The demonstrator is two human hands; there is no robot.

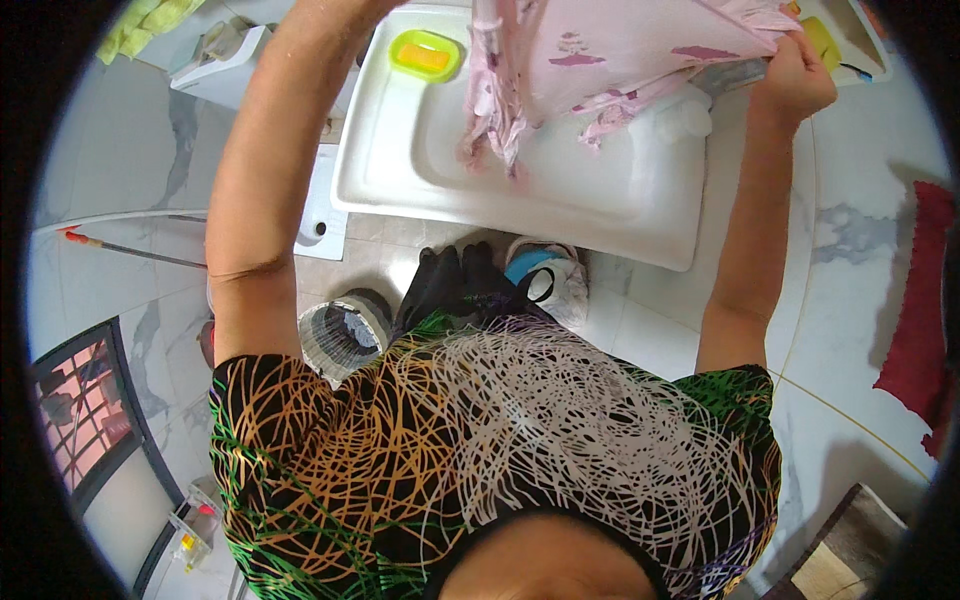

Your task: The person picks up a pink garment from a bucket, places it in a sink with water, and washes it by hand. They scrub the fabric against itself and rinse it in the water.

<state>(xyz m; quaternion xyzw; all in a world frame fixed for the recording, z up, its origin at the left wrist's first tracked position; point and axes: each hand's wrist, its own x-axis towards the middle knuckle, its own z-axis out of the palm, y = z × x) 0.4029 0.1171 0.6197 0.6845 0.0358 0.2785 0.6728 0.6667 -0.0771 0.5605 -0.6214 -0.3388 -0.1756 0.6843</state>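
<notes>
- Fingers (790,62) of the right hand (795,80) were curled tight, closed on one edge of a pink patterned cloth (620,50), near the top right of the view.
- The left hand itself was out of sight past the top edge; only the left forearm (265,150) showed, raised toward the cloth, so whether those fingers were closed or spread could not be told.
- The cloth was pale pink with darker purple patches, held up and stretched above a white rectangular basin (560,190); one bunched, wet-looking end (495,130) hung down into the basin.
- A yellow-green soap dish (427,55) with an orange-yellow bar in it sat on the basin's far left corner, well apart from the right hand.
- Something white and rounded (685,115) lay at the basin's right side, just below the cloth; what it was could not be told.
- Below the basin, on the tiled floor (640,330), two feet in slippers (545,275) showed, along with the black fabric of the person's clothing.
- The person wore a black top with a scribbled pattern (500,450) of white, orange and green lines.
- A dark red mat or towel (920,300) lay at the right side of the floor, well away from the basin.
- A red-tipped pole (120,248) lay on the floor at the left, and a yellow-green cloth (145,22) showed at the upper left.
</notes>
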